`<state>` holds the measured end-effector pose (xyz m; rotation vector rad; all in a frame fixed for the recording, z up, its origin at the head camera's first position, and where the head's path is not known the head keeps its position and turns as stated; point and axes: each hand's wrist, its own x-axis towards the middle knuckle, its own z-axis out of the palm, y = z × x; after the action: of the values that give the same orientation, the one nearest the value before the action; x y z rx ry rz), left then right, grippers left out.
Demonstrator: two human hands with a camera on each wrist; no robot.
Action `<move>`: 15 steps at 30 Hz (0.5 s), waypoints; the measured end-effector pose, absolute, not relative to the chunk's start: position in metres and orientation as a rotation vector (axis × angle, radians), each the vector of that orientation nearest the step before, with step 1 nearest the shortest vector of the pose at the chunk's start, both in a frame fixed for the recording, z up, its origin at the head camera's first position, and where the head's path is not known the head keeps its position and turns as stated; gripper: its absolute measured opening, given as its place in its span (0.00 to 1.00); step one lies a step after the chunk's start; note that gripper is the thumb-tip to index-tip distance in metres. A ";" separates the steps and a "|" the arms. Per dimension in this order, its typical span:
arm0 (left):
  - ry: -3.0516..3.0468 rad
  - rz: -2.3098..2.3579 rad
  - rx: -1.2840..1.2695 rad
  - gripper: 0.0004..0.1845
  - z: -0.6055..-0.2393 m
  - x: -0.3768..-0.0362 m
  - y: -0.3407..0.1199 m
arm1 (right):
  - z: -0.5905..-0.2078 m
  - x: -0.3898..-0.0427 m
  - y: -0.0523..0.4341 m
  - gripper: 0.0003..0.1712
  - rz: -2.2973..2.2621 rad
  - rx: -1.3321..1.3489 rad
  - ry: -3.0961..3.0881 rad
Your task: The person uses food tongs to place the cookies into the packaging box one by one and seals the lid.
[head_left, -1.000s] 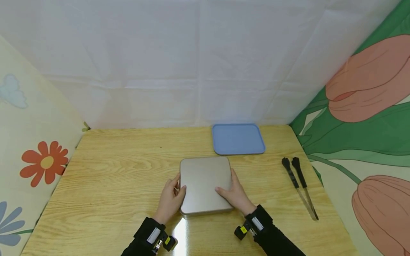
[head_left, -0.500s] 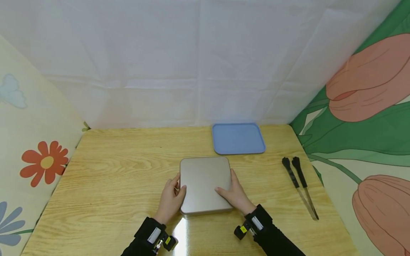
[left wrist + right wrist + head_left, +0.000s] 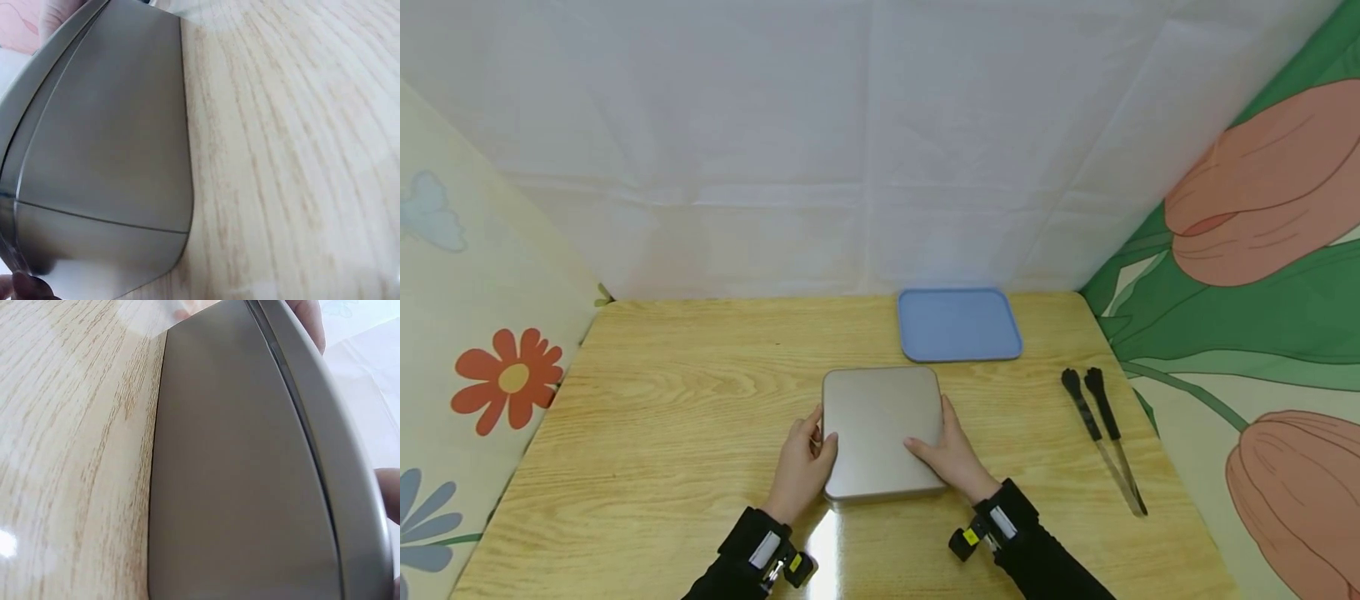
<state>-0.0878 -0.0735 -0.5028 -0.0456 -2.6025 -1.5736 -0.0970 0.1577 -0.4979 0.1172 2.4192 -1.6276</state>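
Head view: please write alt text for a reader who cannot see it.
Two hands hold a flat silver tin on a wooden table, the left hand at its left edge, the right hand at its right. A blue tray lies behind; black tongs lie to the right.

- Metal tin [image 3: 880,429]: square, flat and shallow, with rounded corners; matt silver-grey finish with a faint champagne tint; plain, unmarked top.
- State: lid on; a thin seam between lid and base runs along the side wall, seen in both wrist views [image 3: 94,215] [image 3: 294,381].
- Pose: lying flat on the table [image 3: 662,400], lid upward, edges roughly square to the table's edges.
- Place: middle of the table, slightly right of centre, toward the near edge.
- Contact: left hand [image 3: 801,471] against its near-left edge, thumb at the side wall; right hand [image 3: 951,458] at its near-right corner, thumb lying on the lid.
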 end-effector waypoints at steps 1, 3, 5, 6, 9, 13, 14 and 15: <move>-2.603 -1.577 -0.039 0.28 -0.503 -0.088 -0.073 | -0.498 -0.097 0.158 0.56 -1.630 0.119 2.416; -2.607 -1.583 -0.031 0.29 -0.503 -0.088 -0.073 | -0.498 -0.097 0.159 0.56 -1.631 0.122 2.410; -2.614 -1.581 -0.027 0.29 -0.503 -0.087 -0.073 | -0.498 -0.097 0.160 0.56 -1.629 0.120 2.409; -2.621 -1.576 -0.027 0.29 -0.503 -0.087 -0.073 | -0.498 -0.096 0.161 0.55 -1.623 0.121 2.413; -2.660 -1.514 -0.022 0.29 -0.502 -0.086 -0.075 | -0.495 -0.095 0.166 0.53 -1.587 0.124 2.444; -2.701 -1.394 -0.041 0.30 -0.496 -0.089 -0.082 | -0.489 -0.098 0.174 0.49 -1.536 0.086 2.533; -2.702 -1.370 -0.063 0.30 -0.494 -0.092 -0.084 | -0.486 -0.100 0.176 0.48 -1.524 0.063 2.564; -2.700 -1.344 -0.090 0.31 -0.491 -0.094 -0.087 | -0.483 -0.102 0.178 0.47 -1.511 0.032 2.601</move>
<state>-0.0945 -0.0869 -0.4908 -0.0903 -2.6995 -1.3438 -0.1022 0.1777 -0.4825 0.0319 2.6013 -1.5115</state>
